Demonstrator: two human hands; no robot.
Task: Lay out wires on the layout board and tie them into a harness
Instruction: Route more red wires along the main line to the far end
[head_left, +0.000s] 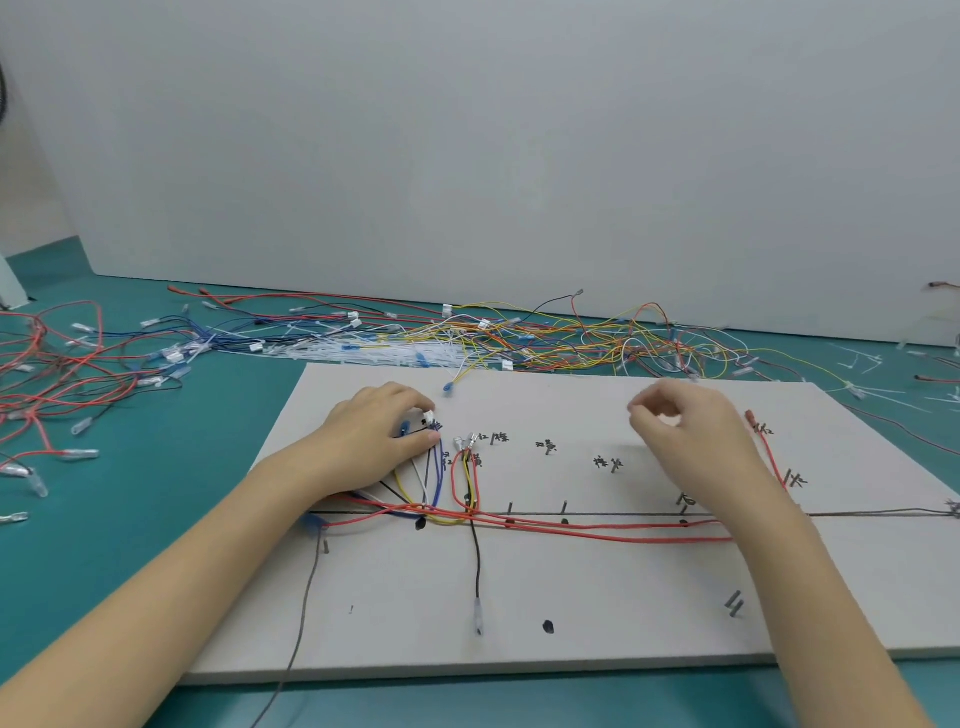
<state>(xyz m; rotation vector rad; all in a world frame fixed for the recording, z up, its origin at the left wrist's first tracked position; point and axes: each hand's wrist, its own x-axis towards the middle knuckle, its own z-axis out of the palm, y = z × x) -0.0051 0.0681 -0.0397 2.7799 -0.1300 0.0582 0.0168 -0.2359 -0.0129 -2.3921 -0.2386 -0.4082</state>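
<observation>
Wires (426, 483) vanish beneath left hand (371, 436); right hand (691, 431) blurred.
</observation>
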